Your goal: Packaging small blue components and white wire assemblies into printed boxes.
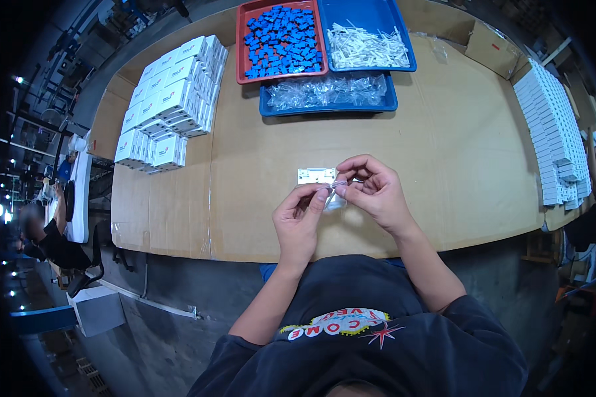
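"Cardboard (444, 152) lines the bench; what is on it?"

"White square boxes (169, 92) are piled at the left, in uneven steps. Along the right edge stands a long bank of white pieces (553, 132)"

"And at the far side?"

"Three trays. A red tray (241, 53) holds small blue parts (281, 43); right beside it, a blue tray (338, 12) holds thin white sticks (371, 49). Both overlap the back of a nearer blue tray (328, 112), which is full of clear plastic items (324, 92)"

"What are the hands doing?"

"The left hand (297, 221) pinches with thumb and forefinger, tips closed on a small clear piece (334, 186). The right hand (377, 195) grips the same piece from the other side, its thumb and forefinger together too. It is held up near the bench's front edge, above a white fitting (311, 175)"

"Anything in the way?"

"The fingers hide much of the clear piece, so I cannot tell its full shape. They also cover part of the white fitting. Well off to the left, beyond the bench, a person in dark clothing (59, 245) sits at another table (79, 198)"
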Available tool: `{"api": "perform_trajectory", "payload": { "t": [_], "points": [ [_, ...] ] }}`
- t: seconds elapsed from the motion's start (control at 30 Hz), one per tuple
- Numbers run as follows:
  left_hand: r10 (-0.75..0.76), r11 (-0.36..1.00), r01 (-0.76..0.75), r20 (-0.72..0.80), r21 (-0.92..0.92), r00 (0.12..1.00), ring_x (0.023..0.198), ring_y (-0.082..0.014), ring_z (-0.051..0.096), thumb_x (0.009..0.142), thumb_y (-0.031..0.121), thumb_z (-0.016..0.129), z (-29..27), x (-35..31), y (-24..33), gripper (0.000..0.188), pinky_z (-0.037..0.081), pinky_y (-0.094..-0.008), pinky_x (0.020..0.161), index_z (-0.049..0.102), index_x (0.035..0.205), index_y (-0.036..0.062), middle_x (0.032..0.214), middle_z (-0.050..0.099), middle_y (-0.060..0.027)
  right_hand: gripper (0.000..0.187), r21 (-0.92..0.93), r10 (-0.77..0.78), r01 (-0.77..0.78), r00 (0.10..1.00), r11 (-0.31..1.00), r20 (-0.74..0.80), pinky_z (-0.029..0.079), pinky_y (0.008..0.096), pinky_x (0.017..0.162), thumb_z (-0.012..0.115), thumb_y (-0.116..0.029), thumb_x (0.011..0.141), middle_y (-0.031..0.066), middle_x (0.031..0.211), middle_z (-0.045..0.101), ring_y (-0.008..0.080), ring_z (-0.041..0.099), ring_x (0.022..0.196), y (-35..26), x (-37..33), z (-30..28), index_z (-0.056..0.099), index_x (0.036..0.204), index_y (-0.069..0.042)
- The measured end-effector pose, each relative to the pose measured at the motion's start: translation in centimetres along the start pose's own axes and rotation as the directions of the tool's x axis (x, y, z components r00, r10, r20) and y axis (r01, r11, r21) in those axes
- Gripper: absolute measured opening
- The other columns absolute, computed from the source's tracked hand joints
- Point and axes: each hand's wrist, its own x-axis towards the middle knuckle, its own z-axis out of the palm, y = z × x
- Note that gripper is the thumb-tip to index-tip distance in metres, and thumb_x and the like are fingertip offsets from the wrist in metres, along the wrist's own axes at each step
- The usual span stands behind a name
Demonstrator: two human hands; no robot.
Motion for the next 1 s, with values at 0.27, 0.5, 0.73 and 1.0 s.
{"api": "perform_trajectory", "payload": {
  "t": [0.27, 0.5, 0.73, 1.0],
  "points": [
    [-0.032, 0.998, 0.03, -0.035, -0.055, 0.999, 0.1, -0.0133, 0.07, 0.102, 0.006, 0.07, 0.4, 0.1, -0.2, 0.016, 0.054, -0.0279, 0.092, 0.072, 0.114, -0.0044, 0.108, 0.075, -0.0094, 0.012, 0.076, 0.107, -0.103, 0.993, 0.992, -0.055, 0.055, 0.0257, 0.087, 0.073, -0.002, 0.096, 0.0069, 0.104, 0.071, 0.0105, 0.066, 0.098, 1.0, -0.5, -0.6, 0.07, 0.107, 0.002],
    [-0.062, 0.998, 0.061, -0.057, -0.028, 0.996, 0.101, -0.0146, 0.071, 0.105, 0.01, 0.066, 0.3, 0.2, -0.2, 0.02, 0.056, -0.0295, 0.093, 0.071, 0.117, -0.0053, 0.109, 0.075, -0.0105, 0.011, 0.038, 0.074, -0.071, 0.994, 0.997, -0.077, 0.055, 0.025, 0.08, 0.073, -0.002, 0.097, 0.0061, 0.102, 0.071, 0.0091, 0.065, 0.093, 1.6, -0.2, -0.4, 0.07, 0.107, 0.002],
    [-0.041, 0.999, 0.042, -0.082, 0.013, 0.996, 0.093, -0.0115, 0.069, 0.106, 0.013, 0.065, 0.8, 0.3, -0.2, 0.022, 0.055, -0.0262, 0.086, 0.072, 0.117, -0.0039, 0.101, 0.076, -0.0086, 0.012, 0.09, 0.038, -0.029, 0.994, 0.995, -0.101, 0.052, 0.0242, 0.075, 0.074, -0.004, 0.097, 0.0047, 0.099, 0.07, 0.0085, 0.064, 0.089, 2.4, -0.1, -0.3, 0.07, 0.106, 0.001],
    [-0.061, 0.998, 0.058, -0.101, -0.032, 0.993, 0.096, -0.0134, 0.071, 0.104, 0.009, 0.066, 0.6, 0.3, -0.4, 0.018, 0.057, -0.0273, 0.089, 0.07, 0.116, -0.0049, 0.104, 0.075, -0.0103, 0.011, 0.074, 0.06, -0.05, 0.988, 0.996, -0.139, 0.051, 0.0233, 0.072, 0.074, -0.006, 0.097, 0.0033, 0.097, 0.071, 0.0069, 0.063, 0.086, 2.8, -0.1, 0.0, 0.071, 0.105, 0.001]
  ]
}}
